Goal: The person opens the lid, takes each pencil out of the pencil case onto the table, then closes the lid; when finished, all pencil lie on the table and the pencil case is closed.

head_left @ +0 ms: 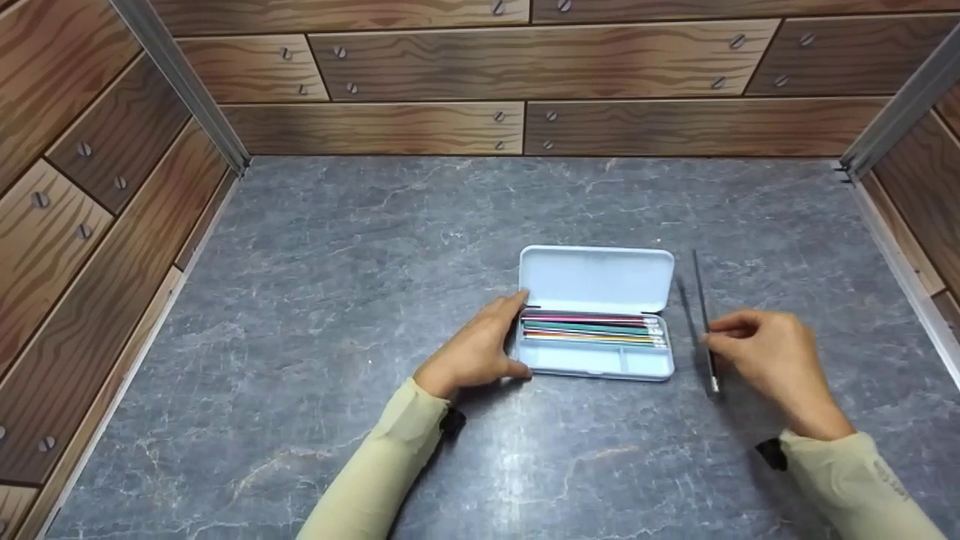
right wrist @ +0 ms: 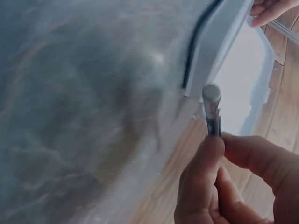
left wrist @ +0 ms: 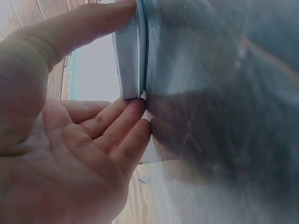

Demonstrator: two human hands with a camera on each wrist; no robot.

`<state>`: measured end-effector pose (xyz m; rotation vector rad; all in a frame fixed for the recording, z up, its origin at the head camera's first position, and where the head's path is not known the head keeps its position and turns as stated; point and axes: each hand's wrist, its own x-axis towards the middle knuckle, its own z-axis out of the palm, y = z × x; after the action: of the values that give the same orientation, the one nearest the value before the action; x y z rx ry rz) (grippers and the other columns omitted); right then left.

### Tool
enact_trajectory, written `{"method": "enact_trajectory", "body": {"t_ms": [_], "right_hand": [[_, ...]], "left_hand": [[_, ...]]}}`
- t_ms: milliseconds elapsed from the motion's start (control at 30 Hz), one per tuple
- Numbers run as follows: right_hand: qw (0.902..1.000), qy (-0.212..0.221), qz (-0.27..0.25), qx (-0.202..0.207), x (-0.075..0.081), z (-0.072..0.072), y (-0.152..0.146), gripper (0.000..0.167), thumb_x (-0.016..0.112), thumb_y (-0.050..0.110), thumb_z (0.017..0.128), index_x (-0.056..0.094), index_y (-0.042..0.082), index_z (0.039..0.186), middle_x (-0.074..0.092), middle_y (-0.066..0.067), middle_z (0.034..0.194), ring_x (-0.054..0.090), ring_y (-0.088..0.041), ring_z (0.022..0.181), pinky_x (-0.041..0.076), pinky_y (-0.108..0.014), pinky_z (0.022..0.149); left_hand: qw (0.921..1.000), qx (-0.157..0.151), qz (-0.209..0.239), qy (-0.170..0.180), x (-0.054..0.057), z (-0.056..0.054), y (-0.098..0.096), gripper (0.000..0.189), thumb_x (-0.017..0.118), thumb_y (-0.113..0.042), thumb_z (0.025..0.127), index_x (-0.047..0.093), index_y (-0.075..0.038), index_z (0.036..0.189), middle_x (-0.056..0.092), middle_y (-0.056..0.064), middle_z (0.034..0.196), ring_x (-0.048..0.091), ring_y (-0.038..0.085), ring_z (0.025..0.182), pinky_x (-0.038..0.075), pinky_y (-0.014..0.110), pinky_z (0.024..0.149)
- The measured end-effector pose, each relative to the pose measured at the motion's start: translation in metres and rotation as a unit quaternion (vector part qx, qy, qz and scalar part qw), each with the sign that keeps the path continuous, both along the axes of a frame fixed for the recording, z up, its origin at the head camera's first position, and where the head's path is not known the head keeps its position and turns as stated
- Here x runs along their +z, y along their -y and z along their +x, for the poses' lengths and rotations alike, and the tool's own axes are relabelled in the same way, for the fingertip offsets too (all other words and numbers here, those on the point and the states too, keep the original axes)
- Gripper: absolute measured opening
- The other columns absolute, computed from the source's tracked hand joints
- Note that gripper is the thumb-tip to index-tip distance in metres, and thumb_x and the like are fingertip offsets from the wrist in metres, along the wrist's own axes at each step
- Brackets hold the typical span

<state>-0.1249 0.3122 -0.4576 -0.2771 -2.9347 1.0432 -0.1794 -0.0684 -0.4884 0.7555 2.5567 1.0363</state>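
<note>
R hand (head_left: 776,356) pinches dk pencil (head_left: 702,301); L hand (head_left: 478,346) holds case (head_left: 570,358).

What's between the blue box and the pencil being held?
In the head view, just grey tabletop with a thin shadow shows between the blue box and that pencil.

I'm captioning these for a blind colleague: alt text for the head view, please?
A person's right hand pinches a dark pencil beside an open light-blue case of pencils; the left hand holds the case's left end on a gray marbled tabletop.
</note>
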Motion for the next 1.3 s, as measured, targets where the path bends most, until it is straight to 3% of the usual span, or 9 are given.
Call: {"method": "enact_trajectory", "body": {"t_ms": [167,200,367,667,1067,1300], "right_hand": [[0.995,0.09,-0.037,0.024,-0.007,-0.002,-0.003,0.038,0.084,0.018,0.094,0.08,-0.008,0.12,0.084,-0.005,0.086,0.073,-0.007,0.069,0.056,-0.023,0.059],[0.9939,0.1,-0.037,0.027,-0.008,-0.003,-0.001,0.038,0.084,0.017,0.093,0.079,-0.008,0.121,0.083,-0.004,0.085,0.073,-0.008,0.069,0.056,-0.024,0.059],[0.9929,0.115,-0.011,0.026,-0.012,-0.002,0.007,0.038,0.082,0.017,0.092,0.079,-0.006,0.121,0.084,-0.006,0.09,0.072,-0.008,0.069,0.054,-0.025,0.06],[0.9962,0.084,0.009,0.02,-0.014,0.001,0.013,0.036,0.082,0.016,0.09,0.081,-0.007,0.118,0.084,-0.011,0.092,0.069,-0.006,0.068,0.053,-0.025,0.057],[0.9969,0.071,0.027,0.021,-0.014,0.003,0.015,0.031,0.083,0.02,0.091,0.084,-0.003,0.111,0.083,-0.007,0.084,0.068,-0.009,0.067,0.051,-0.027,0.059],[0.996,-0.048,0.063,0.04,0.007,-0.005,0.029,0.024,0.08,0.018,0.092,0.086,0.001,0.108,0.085,-0.016,0.096,0.076,-0.029,0.083,0.055,-0.037,0.073]], "left_hand": [[1.0,-0.001,-0.008,0.001,0.002,-0.001,0.0,0.117,0.097,-0.014,0.084,0.027,-0.002,0.177,0.049,0.021,0.17,0.047,0.035,0.159,0.037,0.046,0.138],[0.9999,0.003,-0.008,0.013,0.007,0.0,-0.001,0.117,0.097,-0.012,0.084,0.027,-0.001,0.177,0.047,0.022,0.171,0.046,0.037,0.16,0.035,0.048,0.139],[0.9998,0.006,-0.012,0.015,0.004,0.0,-0.003,0.118,0.098,-0.014,0.085,0.026,-0.003,0.177,0.05,0.02,0.169,0.047,0.033,0.158,0.036,0.045,0.138],[0.9998,0.008,-0.009,0.015,0.007,0.002,-0.002,0.119,0.098,-0.013,0.083,0.026,-0.003,0.177,0.052,0.019,0.167,0.048,0.033,0.157,0.036,0.046,0.139],[0.9999,0.002,-0.008,0.014,0.006,0.002,-0.002,0.118,0.098,-0.012,0.084,0.026,-0.003,0.177,0.051,0.02,0.168,0.048,0.033,0.157,0.036,0.046,0.138],[0.9999,0.002,-0.006,0.012,0.005,0.001,-0.001,0.118,0.097,-0.011,0.084,0.026,-0.002,0.177,0.052,0.019,0.167,0.048,0.033,0.156,0.036,0.046,0.138]]}}
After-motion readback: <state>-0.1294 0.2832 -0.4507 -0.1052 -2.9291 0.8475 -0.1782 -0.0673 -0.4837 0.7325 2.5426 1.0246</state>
